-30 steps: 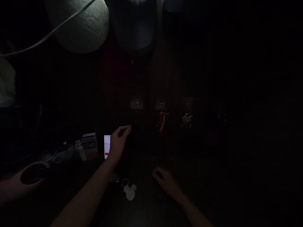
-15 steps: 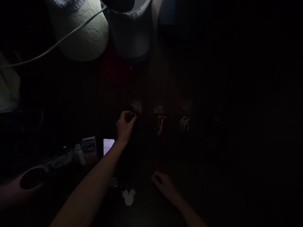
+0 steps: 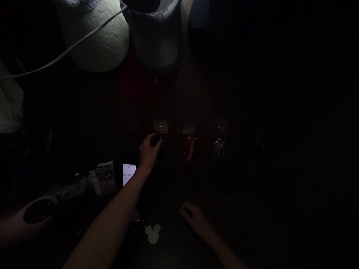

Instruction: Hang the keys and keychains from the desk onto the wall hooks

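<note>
The scene is very dark. My left hand (image 3: 148, 151) is raised below the leftmost wall hook (image 3: 160, 127), thumb and forefinger pinched around something small and faintly shiny that I cannot make out. My right hand (image 3: 195, 218) rests low on the dark tabletop, fingers curled in, with nothing visible in it. Between my forearms lies a pale mouse-head-shaped key fob (image 3: 153, 235) with a metal ring (image 3: 147, 222). A bunch of keys (image 3: 218, 145) hangs from the right hook (image 3: 220, 128). Something orange-red (image 3: 191, 147) dangles from the middle hook (image 3: 190, 127).
Left of my arm stand a lit phone (image 3: 129, 174) showing a timer, a small box (image 3: 106, 177) and a white bottle (image 3: 94, 182). Above are a cream textured pot (image 3: 101, 41), a grey container (image 3: 157, 41) and a white cable (image 3: 70, 48). A pinkish rounded object (image 3: 17, 226) is far left.
My left hand has dropped slightly, away from the leftmost hook, its fingers still pinched. My right hand stays where it was.
</note>
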A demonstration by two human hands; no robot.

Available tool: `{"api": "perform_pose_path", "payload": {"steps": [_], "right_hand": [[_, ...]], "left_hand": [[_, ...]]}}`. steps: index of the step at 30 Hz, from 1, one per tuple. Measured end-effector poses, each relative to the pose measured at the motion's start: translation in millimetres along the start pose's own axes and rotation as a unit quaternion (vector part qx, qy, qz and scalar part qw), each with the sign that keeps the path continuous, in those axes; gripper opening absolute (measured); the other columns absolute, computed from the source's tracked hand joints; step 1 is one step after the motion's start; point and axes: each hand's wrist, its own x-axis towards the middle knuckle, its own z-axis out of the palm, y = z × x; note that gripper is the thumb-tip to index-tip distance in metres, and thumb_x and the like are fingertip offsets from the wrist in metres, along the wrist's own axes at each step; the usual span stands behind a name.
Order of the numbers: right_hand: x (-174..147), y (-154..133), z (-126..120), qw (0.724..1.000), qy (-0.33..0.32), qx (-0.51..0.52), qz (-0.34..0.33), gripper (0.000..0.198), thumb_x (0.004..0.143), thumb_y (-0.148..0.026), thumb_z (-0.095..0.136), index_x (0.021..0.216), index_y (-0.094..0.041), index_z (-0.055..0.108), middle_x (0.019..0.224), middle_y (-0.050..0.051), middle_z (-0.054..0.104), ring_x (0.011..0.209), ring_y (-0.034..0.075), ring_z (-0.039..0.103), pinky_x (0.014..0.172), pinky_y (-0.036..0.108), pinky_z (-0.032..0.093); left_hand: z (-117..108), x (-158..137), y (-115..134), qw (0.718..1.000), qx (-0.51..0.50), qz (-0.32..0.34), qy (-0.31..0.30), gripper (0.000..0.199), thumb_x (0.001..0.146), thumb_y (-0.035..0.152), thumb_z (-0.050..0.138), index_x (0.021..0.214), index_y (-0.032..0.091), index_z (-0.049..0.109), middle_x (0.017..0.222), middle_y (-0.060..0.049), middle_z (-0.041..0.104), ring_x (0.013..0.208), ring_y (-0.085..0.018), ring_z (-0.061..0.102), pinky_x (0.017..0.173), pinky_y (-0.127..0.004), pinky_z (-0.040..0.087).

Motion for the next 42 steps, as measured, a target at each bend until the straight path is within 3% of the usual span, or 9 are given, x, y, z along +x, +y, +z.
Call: {"api": "perform_pose_path", "payload": {"steps": [10, 18, 27, 36, 42], "right_hand": [[-1, -7, -3, 1.0, 0.0, 0.002, -0.006, 0.02, 0.082, -0.029, 0.047, 0.072, -0.018, 0.06, 0.072, 0.0, 0.063, 0.072, 0.016, 0.059, 0.064, 0.024, 0.041], [-1, -8, -3, 1.0, -0.004, 0.003, -0.001, 0.021, 0.082, -0.031, 0.047, 0.074, -0.018, 0.062, 0.075, 0.001, 0.065, 0.074, 0.017, 0.06, 0.066, 0.025, 0.042], [1, -2, -1, 1.0, -0.009, -0.006, 0.006, 0.021, 0.082, -0.031, 0.046, 0.074, -0.019, 0.061, 0.074, 0.001, 0.064, 0.072, 0.017, 0.06, 0.064, 0.024, 0.041], [-1, -7, -3, 1.0, -0.008, -0.004, 0.002, 0.021, 0.081, -0.031, 0.046, 0.073, -0.019, 0.06, 0.072, 0.001, 0.064, 0.07, 0.016, 0.059, 0.064, 0.024, 0.041], [0, -6, -2, 1.0, -0.01, -0.004, -0.002, 0.021, 0.081, -0.032, 0.046, 0.073, -0.018, 0.06, 0.074, 0.002, 0.064, 0.072, 0.017, 0.059, 0.065, 0.025, 0.041]], "left_hand": [[7, -11, 1, 1.0, 0.002, -0.012, 0.015, 0.022, 0.075, 0.026, 0.063, 0.096, 0.021, 0.059, 0.093, -0.003, 0.066, 0.089, -0.018, 0.062, 0.08, -0.031, 0.046], [6, -23, -6, 0.999, 0.025, -0.045, 0.014, 0.038, 0.073, 0.03, 0.067, 0.107, 0.023, 0.053, 0.101, -0.004, 0.065, 0.096, -0.021, 0.061, 0.082, -0.034, 0.046], [1, -43, -10, 0.998, 0.007, -0.058, -0.007, 0.043, 0.073, 0.029, 0.067, 0.112, 0.025, 0.049, 0.109, -0.004, 0.062, 0.103, -0.021, 0.058, 0.087, -0.035, 0.045], [-12, -82, -25, 0.989, -0.035, -0.131, -0.055, 0.04, 0.074, 0.026, 0.065, 0.11, 0.023, 0.05, 0.101, -0.005, 0.064, 0.095, -0.02, 0.062, 0.079, -0.034, 0.049], [-27, -112, -37, 0.98, -0.03, -0.155, -0.118, 0.034, 0.075, 0.027, 0.062, 0.107, 0.023, 0.051, 0.104, -0.004, 0.064, 0.096, -0.019, 0.062, 0.081, -0.033, 0.049]]}}
